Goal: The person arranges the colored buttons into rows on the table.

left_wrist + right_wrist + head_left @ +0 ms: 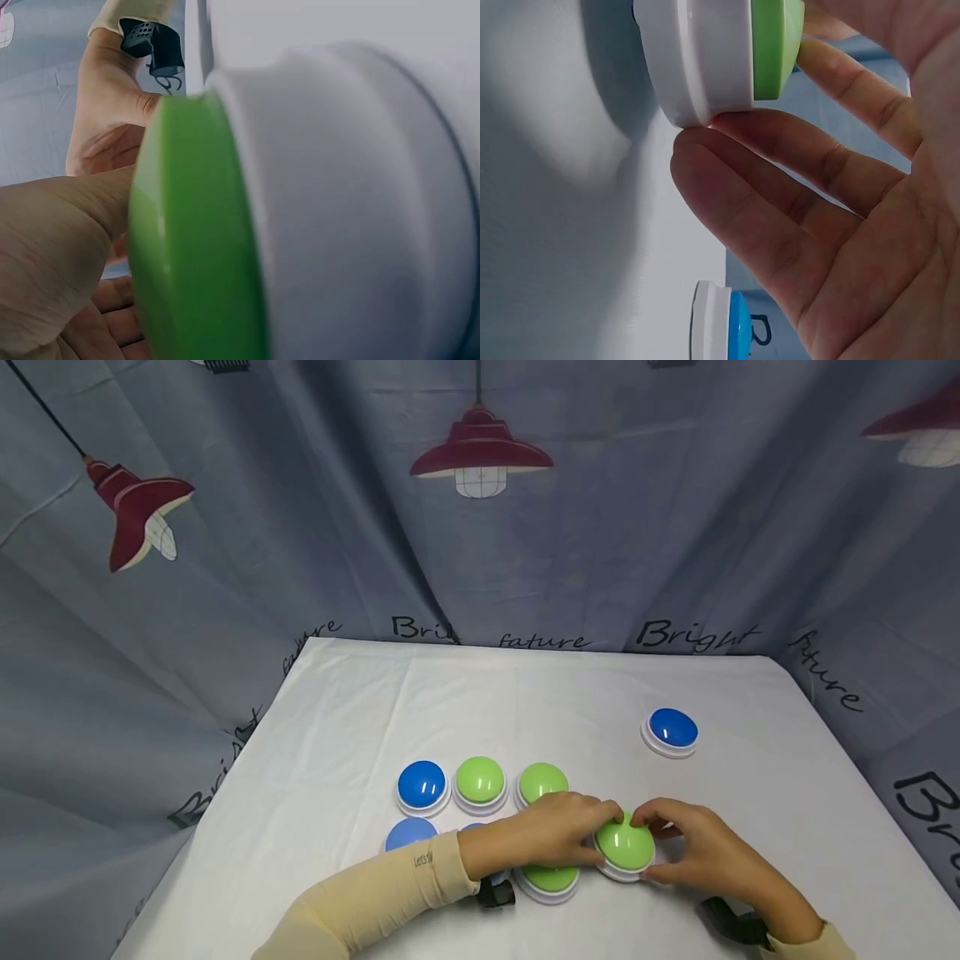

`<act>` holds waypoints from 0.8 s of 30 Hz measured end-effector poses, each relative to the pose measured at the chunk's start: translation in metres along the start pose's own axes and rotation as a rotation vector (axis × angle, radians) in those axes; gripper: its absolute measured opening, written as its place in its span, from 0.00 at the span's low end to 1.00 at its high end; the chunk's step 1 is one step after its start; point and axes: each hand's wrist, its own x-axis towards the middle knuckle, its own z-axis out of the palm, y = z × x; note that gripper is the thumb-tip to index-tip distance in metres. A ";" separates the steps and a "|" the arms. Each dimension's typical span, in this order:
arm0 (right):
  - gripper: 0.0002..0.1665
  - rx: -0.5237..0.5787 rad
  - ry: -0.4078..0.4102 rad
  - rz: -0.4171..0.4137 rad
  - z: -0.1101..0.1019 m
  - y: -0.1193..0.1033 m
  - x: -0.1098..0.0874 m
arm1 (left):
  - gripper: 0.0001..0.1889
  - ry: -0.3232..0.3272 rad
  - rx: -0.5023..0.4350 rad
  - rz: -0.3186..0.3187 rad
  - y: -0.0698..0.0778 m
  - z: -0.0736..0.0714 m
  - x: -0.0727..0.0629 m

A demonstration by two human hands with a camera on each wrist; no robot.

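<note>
A green dome push button [624, 845] on a white round base is between both hands at the right of a group of similar buttons. My left hand [558, 828] reaches across the group and holds it from the left, thumb and fingertips at its edge. From the opposite side my right hand [701, 847] grips it with curled fingers. In the right wrist view, fingertips meet the button's white base [705, 67]. Another green button [550, 878] lies partly hidden under the left hand; a large green button [199, 225] fills much of the left wrist view.
Left of the hands, a blue button [422, 785] and two green ones, [480, 780] among them, form a back row. A paler blue button [411, 833] is partly covered by the left sleeve. One blue button [672, 728] stands apart, farther back on the white-covered table [525, 702].
</note>
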 end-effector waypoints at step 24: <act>0.34 0.014 -0.078 -0.002 0.007 -0.012 -0.010 | 0.30 -0.026 -0.025 0.043 0.009 0.009 -0.014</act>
